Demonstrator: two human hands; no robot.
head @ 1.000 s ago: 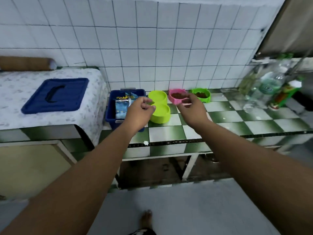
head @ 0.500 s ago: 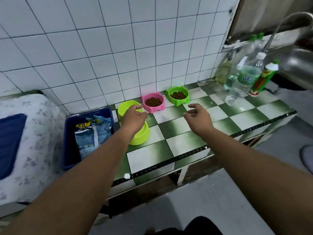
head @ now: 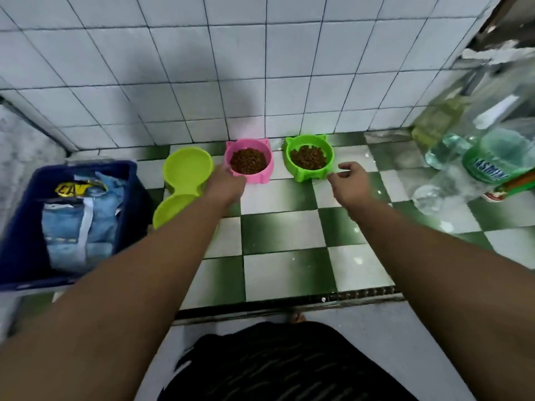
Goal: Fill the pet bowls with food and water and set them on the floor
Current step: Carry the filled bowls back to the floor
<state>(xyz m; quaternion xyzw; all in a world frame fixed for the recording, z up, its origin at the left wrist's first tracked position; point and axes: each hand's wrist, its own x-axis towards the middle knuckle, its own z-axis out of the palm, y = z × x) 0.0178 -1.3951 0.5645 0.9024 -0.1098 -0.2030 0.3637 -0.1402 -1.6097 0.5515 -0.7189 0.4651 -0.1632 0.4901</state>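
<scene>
Looks like the left hand (head: 225, 185) hopped off the lime double dish (head: 186, 169) onto the rim of the pink bowl (head: 260, 177) mid-frame, grip hidden so can't tell, right hand (head: 348, 183) loosely curled and empty just beside the green bowl (head: 304, 175), and a one-sided lift could tip kibble (head: 249, 162) onto the counter (head: 283, 230).

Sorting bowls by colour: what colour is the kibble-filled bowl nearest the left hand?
Pink: the cat-eared plastic bowl of kibble, clearest in the head view.
</scene>
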